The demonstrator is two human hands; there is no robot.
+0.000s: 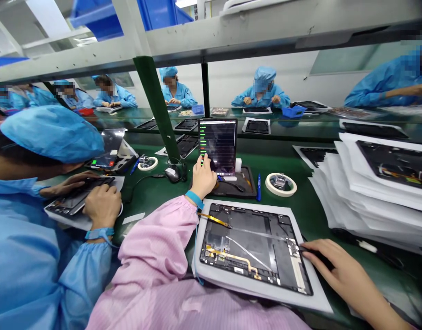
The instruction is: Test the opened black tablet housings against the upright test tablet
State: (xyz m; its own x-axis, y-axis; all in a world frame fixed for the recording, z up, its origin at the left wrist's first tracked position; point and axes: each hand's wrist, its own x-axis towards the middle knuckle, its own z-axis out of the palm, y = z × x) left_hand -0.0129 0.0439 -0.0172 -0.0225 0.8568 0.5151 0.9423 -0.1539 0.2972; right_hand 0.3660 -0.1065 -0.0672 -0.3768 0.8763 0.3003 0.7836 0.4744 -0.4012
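Left hand (203, 178) forefinger out, touching one lit tablet (218, 145); right hand (338, 270) seemingly pinching stylus (309, 250).

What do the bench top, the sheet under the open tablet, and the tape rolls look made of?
Bench top: green mat, likely rubber or vinyl, with a soft sheen. Sheet under the open tablet: white, matte, thick-edged, probably foam or paper. Tape roll: off-white, looks like paper masking tape; a second roll looks alike.
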